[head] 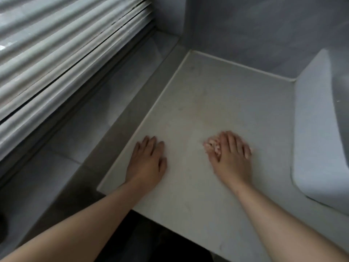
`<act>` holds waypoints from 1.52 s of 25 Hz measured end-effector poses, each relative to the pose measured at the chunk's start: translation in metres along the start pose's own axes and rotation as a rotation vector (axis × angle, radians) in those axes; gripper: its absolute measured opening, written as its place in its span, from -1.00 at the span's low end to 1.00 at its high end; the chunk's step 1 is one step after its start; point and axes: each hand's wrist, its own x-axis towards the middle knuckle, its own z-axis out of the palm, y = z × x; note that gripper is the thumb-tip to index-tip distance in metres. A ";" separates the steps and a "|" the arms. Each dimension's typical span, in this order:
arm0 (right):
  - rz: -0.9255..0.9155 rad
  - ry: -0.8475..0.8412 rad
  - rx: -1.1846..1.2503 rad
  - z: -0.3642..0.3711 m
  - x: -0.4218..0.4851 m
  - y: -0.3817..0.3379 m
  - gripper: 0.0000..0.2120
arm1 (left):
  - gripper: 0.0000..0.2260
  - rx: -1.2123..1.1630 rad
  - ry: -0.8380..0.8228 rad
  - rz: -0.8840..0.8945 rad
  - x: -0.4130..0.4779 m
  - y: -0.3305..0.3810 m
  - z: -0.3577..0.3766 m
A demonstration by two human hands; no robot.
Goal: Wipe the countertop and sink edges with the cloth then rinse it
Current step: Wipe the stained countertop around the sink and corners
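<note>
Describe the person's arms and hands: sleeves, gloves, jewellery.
The left forearm and right forearm are bare to the frame edge, with no sleeves in view. The left hand and right hand wear no gloves; no watch, bracelet or ring shows.

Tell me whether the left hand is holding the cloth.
No, the left hand lies flat and bare on the countertop, while the cloth sits under the right hand.

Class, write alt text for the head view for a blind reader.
A right hand presses a pinkish cloth on a pale countertop; the left hand rests flat beside it. A white sink sits at right, window blinds at left.
</note>
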 end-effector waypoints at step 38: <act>-0.688 -0.101 0.078 0.010 0.053 -0.078 -0.49 | -0.50 -0.007 0.177 -0.363 0.040 0.007 0.013</act>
